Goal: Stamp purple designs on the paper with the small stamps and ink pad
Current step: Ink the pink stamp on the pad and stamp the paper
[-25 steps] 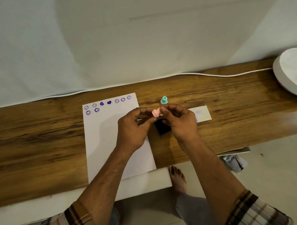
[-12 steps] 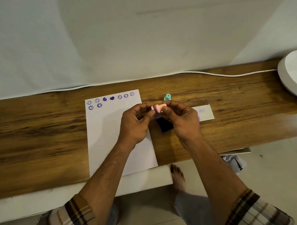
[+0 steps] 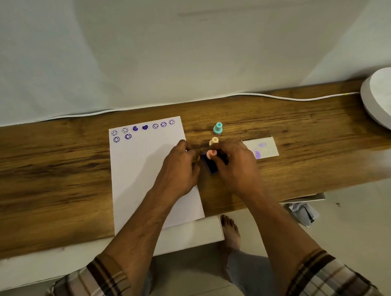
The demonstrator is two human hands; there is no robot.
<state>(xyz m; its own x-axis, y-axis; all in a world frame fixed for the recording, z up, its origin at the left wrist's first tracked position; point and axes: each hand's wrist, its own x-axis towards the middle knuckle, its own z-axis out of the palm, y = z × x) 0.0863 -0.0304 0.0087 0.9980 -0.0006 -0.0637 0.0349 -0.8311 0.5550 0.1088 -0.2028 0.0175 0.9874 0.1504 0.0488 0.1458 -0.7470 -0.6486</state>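
The right hand (image 3: 236,166) had its fingertips pinched on a small pink stamp (image 3: 211,154), pressed down onto the dark purple ink pad (image 3: 210,166). The left hand (image 3: 179,168) lay curled beside the pad at nine o'clock; whether it gripped anything I could not tell. A cream stamp (image 3: 213,141) and a teal stamp (image 3: 217,128) stood at twelve o'clock. The white paper (image 3: 142,171), with purple smileys and hearts (image 3: 145,127) along its far edge, lay on the wooden table (image 3: 58,174).

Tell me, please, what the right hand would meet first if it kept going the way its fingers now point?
Probably the yellow stamp, just beyond the right hand and its pink stamp; farther on stands the teal stamp. Depth is uncertain.
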